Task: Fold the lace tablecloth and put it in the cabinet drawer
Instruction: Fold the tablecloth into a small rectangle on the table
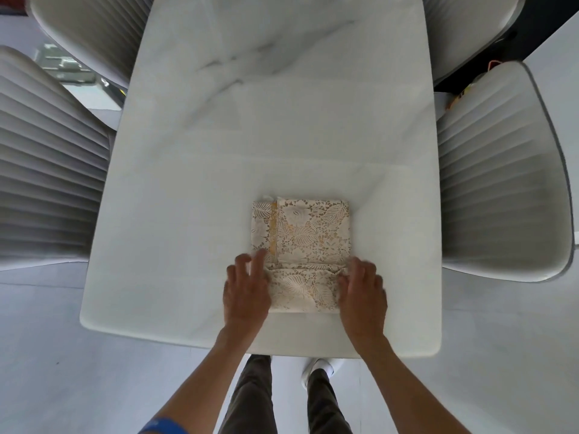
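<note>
- A white marble-patterned surface (266,126) stretches away beyond the hands, its near edge just under the person's wrists; a broad bare top of this kind gives room to flatten cloth while folding.
- Ribbed, pale chairs flank it: one chair (47,170) well out to the side of the left hand, another chair (498,189) out beyond the right hand, both apart from the work.
- The lace tablecloth (302,233) lies between and just ahead of the hands as a compact rectangle, already several layers thick, with a yellow strip (273,227) running down its side nearer the left hand.
- Its near portion is turned up over itself, forming a flap whose edge sits level with the fingertips — apparently a further fold in progress.
- The left hand (247,288) rests at the flap's corner, fingers spread and fairly straight, seemingly pressing.
- The right hand (363,289) covers the opposite corner, fingers bent onto the lace, pinning or pinching it; which cannot be told.
- No cabinet drawer is in view; stowing likely comes later.
</note>
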Demonstrator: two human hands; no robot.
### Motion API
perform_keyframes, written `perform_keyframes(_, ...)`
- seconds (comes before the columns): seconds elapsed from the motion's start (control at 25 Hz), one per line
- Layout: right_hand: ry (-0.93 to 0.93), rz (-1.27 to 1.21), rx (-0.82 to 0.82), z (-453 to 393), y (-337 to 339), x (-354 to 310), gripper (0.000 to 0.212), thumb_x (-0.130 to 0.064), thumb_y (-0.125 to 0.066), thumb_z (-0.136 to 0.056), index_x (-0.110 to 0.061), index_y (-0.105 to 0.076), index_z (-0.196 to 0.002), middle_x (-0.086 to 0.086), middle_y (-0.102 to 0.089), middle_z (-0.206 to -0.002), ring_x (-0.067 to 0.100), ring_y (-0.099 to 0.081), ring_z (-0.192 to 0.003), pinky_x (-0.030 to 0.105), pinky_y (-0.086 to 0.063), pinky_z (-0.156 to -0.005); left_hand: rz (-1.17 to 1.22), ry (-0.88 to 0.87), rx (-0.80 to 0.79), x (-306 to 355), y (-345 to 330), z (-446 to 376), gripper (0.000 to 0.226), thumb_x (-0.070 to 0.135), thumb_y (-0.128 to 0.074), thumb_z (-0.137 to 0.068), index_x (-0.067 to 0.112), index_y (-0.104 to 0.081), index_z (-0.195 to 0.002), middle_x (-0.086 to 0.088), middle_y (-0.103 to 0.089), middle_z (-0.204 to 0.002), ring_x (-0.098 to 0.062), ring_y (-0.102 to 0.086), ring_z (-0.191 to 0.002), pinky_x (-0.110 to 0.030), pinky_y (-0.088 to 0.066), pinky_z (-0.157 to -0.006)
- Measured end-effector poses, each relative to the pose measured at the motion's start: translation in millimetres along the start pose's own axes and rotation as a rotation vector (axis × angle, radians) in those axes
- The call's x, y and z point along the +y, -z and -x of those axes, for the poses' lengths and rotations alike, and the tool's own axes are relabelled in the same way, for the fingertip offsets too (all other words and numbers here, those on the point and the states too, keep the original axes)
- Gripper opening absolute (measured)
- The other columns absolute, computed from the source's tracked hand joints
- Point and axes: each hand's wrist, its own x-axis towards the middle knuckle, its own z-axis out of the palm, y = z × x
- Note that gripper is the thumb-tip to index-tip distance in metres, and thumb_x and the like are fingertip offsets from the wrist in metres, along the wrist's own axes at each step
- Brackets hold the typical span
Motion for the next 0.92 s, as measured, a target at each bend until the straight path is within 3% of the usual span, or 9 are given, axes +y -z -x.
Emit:
perform_keyframes(0.08,0.471,0.083,0.023,-1.3,-5.8,1.9,0.050,-0.013,-0.054,-0.095,-0.015,-0.044,-0.144,0.014,-0.047,-0.147,0.034,-0.049,-0.128,0.044,-0.044,-0.099,-0.229,-0.328,-0.078,-3.8,-0.1,-7.0,0.066,-0.001,-0.068,-0.068,0.022,-0.051,-0.127,-0.012,-0.053,-0.132,-0.033,-0.056,-0.108,-0.043,-0.052,-0.080)
perform_keyframes(0.12,0.615,0.081,-0.032,-1.9,-8.9,1.8,0.052,-0.017,-0.048,-0.099,-0.018,-0.035,-0.150,0.012,-0.036,-0.156,0.032,-0.036,-0.141,0.043,-0.034,-0.112,-0.262,-0.391,-0.145,-3.2,-0.6,-8.6,0.062,0.005,-0.066,-0.069,0.022,-0.052,-0.127,-0.011,-0.051,-0.137,-0.033,-0.053,-0.117,-0.043,-0.049,-0.089)
perform_keyframes(0.28,0.458,0.188,-0.278,-2.1,-22.5,3.8,0.059,-0.048,-0.016,-0.103,-0.026,-0.008,-0.157,0.002,0.000,-0.164,0.026,-0.002,-0.152,0.043,-0.007,-0.122,-0.179,-0.259,-0.281,-1.7,-10.5,2.9,0.053,0.041,-0.032,-0.097,0.029,-0.026,-0.149,-0.003,-0.026,-0.158,-0.027,-0.021,-0.146,-0.050,-0.023,-0.116)
perform_keyframes(0.4,0.441,0.216,-0.320,-6.9,-28.9,3.9,0.062,-0.055,-0.010,-0.101,-0.029,0.003,-0.156,0.000,0.009,-0.164,0.024,0.009,-0.151,0.041,0.001,-0.122,-0.240,-0.182,-0.290,-7.1,-17.7,5.3,0.055,0.042,-0.011,-0.102,0.035,0.009,-0.153,0.007,0.011,-0.163,-0.018,0.012,-0.150,-0.054,-0.003,-0.120)
perform_keyframes(0.52,0.559,0.207,-0.286,-4.6,-21.0,19.0,0.072,-0.060,-0.029,-0.097,-0.026,-0.008,-0.157,0.005,-0.002,-0.165,0.027,-0.001,-0.152,0.044,-0.008,-0.122,-0.274,-0.141,-0.248,-1.8,-15.3,4.9,0.065,0.030,-0.030,-0.102,0.032,0.012,-0.153,0.004,0.011,-0.163,-0.021,0.006,-0.151,-0.057,-0.010,-0.119)
perform_keyframes(0.6,0.658,0.255,-0.238,7.9,-14.7,37.3,0.076,-0.051,-0.047,-0.091,-0.022,-0.019,-0.156,0.008,-0.015,-0.164,0.031,-0.015,-0.150,0.047,-0.020,-0.119,-0.284,-0.206,-0.164,-2.8,-7.0,4.7,0.082,0.010,-0.049,-0.089,0.026,-0.003,-0.155,-0.007,-0.006,-0.164,-0.025,-0.013,-0.150,-0.056,-0.020,-0.117)
perform_keyframes(0.76,0.655,0.336,-0.063,26.8,-18.2,40.1,0.058,-0.009,-0.032,-0.090,-0.006,-0.039,-0.147,0.018,-0.037,-0.154,0.039,-0.040,-0.139,0.051,-0.037,-0.111,-0.435,-0.735,-0.183,-27.5,3.6,1.4,0.084,-0.009,-0.058,-0.065,0.016,-0.045,-0.144,-0.012,-0.041,-0.152,-0.032,-0.040,-0.139,-0.054,-0.037,-0.110)
perform_keyframes(0.84,0.614,0.384,-0.036,26.5,-22.9,28.1,0.058,-0.003,-0.021,-0.090,0.001,-0.044,-0.143,0.023,-0.043,-0.149,0.041,-0.045,-0.134,0.052,-0.041,-0.108,-0.407,-0.675,-0.299,-32.9,12.5,-1.4,0.094,-0.008,-0.061,-0.065,0.020,-0.033,-0.150,-0.003,-0.029,-0.158,-0.029,-0.026,-0.146,-0.051,-0.032,-0.114)
perform_keyframes(0.92,0.564,0.393,-0.020,23.9,-24.2,18.2,0.056,-0.003,-0.022,-0.090,0.003,-0.047,-0.140,0.025,-0.046,-0.146,0.041,-0.049,-0.131,0.050,-0.046,-0.102,-0.362,-0.566,-0.433,-37.2,13.7,-7.8,0.109,-0.003,-0.058,-0.069,0.031,-0.001,-0.154,0.003,0.003,-0.164,-0.022,0.004,-0.150,-0.045,-0.015,-0.121)
